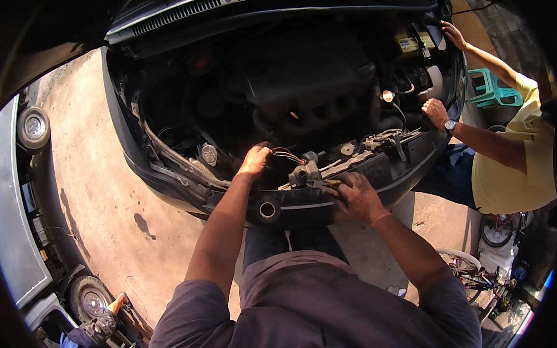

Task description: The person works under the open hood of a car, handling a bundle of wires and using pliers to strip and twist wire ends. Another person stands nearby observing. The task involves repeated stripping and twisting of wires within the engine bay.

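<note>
My left hand (255, 160) is closed on a bundle of thin wires (285, 152), some of them red, at the front of the car's engine bay. The wires run right to a small dark, dusty part (304, 174) with a round opening, resting on the front crossmember; its exact kind I cannot make out. My right hand (359, 197) grips pliers (326, 184) with yellowish handles. Their jaws point left and lie against or just in front of that part; contact is unclear. Fingers of the right hand partly cover the handles.
The dark engine cover (311, 79) fills the bay's middle. A person in a yellow shirt (508, 164) leans in at the right, one hand (436, 113) over the bay. Beyond are a green plastic stool (492, 89) and a bicycle (472, 271). Another vehicle (13, 210) and a crouching person (90, 341) are left.
</note>
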{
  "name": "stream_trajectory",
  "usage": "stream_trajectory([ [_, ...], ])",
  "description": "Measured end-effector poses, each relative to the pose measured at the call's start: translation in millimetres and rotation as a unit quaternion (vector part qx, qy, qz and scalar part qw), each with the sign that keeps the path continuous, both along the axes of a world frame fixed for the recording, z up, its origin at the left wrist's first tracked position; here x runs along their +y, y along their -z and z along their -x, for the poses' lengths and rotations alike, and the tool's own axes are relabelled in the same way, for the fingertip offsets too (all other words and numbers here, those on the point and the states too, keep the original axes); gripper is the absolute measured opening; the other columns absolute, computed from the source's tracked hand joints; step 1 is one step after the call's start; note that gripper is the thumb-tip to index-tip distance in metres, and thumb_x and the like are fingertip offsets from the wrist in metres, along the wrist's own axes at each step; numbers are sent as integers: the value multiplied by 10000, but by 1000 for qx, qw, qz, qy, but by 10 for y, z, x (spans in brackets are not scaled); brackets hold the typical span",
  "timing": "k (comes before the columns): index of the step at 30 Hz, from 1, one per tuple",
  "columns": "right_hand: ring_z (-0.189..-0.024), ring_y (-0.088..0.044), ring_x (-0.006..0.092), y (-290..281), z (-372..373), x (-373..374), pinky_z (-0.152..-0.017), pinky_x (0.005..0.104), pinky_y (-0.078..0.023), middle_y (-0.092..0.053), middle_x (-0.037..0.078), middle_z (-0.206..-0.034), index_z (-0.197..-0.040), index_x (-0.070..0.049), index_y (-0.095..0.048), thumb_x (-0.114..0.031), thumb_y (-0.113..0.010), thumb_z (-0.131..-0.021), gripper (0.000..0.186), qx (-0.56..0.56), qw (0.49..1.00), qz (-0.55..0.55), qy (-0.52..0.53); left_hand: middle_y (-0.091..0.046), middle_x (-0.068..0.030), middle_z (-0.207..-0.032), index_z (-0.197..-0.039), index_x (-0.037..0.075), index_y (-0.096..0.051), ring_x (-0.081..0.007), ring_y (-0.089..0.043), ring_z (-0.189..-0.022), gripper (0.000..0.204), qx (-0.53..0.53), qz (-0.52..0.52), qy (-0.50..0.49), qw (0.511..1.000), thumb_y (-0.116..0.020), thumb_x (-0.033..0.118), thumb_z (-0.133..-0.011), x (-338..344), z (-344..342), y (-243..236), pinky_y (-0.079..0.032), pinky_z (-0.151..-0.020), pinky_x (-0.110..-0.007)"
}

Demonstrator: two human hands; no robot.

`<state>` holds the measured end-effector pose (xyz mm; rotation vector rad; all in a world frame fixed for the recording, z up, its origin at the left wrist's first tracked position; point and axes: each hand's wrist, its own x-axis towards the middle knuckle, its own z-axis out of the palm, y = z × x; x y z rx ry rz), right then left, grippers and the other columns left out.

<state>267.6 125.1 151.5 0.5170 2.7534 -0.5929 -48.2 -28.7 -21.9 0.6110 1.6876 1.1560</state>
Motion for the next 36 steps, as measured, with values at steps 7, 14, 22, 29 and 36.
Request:
stream_trajectory([
  [7, -1394, -479, 370, 100, -175, -165, -1254, 531, -328, -554, 156, -1453, -1153, -75, -751, -423, -802, -917, 424, 80, 996, -28, 4, -667, 14, -824, -988, 16, -761, -115, -565, -770, 236, -164, 17, -66, 984, -657, 223, -941, -46, 70, 35, -454, -736, -310],
  [14, -1123, -697, 346, 197, 844, 240, -985, 443, -579, -733, 122, -1175, -1170, -88, -772, -170, -734, -978, 212, 208, 961, 152, 97, -765, -27, -947, -1039, 10, -788, -141, -674, -873, 233, -177, 23, -80, 981, -668, 194, -962, -58, 78, 72, -514, -843, -291],
  [22, -1272, -678, 335, 642, 2012, 214, -1079, 444, -555, -719, 140, -1336, -1289, -102, -756, -103, -637, -962, 348, -177, 983, 41, 24, -791, -67, -1066, -1136, -6, -776, -161, -716, -963, 242, -211, 33, -120, 970, -685, 151, -976, -12, 86, 175, -542, -913, -308],
  [29, -1251, -702, 334, 685, 2173, 153, -1063, 446, -574, -748, 167, -1310, -1195, -76, -796, -104, -615, -955, 302, -244, 970, 2, -2, -793, -90, -1123, -1217, -5, -769, -190, -704, -1027, 354, -163, 17, -86, 983, -717, 224, -953, -59, 50, 80, -524, -960, -332],
  [36, -1208, -722, 302, 478, 1890, 397, -1046, 409, -557, -756, 156, -1304, -1248, -119, -803, -260, -734, -999, 294, -26, 974, 221, 53, -800, -74, -1078, -1174, -11, -778, -154, -708, -1006, 302, -53, 45, -62, 996, -807, 195, -955, 9, -32, -127, -538, -949, -316],
])
